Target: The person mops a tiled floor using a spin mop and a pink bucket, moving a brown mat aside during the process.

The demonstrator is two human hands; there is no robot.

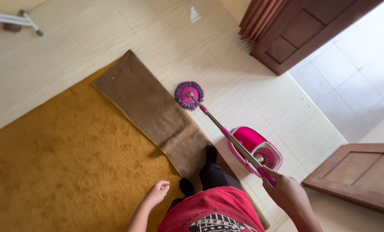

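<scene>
Right hand [286, 185] clamps the pink grip of the mop pole [226, 134]; left hand [157, 192] hangs loosely curled, holding nothing, nr the red shirt [213, 210]. Pink spin bucket [256, 148] sits just under the pole, right of the folded-back brown rug underside [157, 109]. Farther off, purple mop head [189, 95] rests on tile by the rug edge. Risk, imo: wet head could catch the rug, or the pole knock the bucket.

Mop [226, 135]: round purple head flat on cream tile beside folded-back rug edge; metal-and-pink handle slants up across the pink bucket.
</scene>
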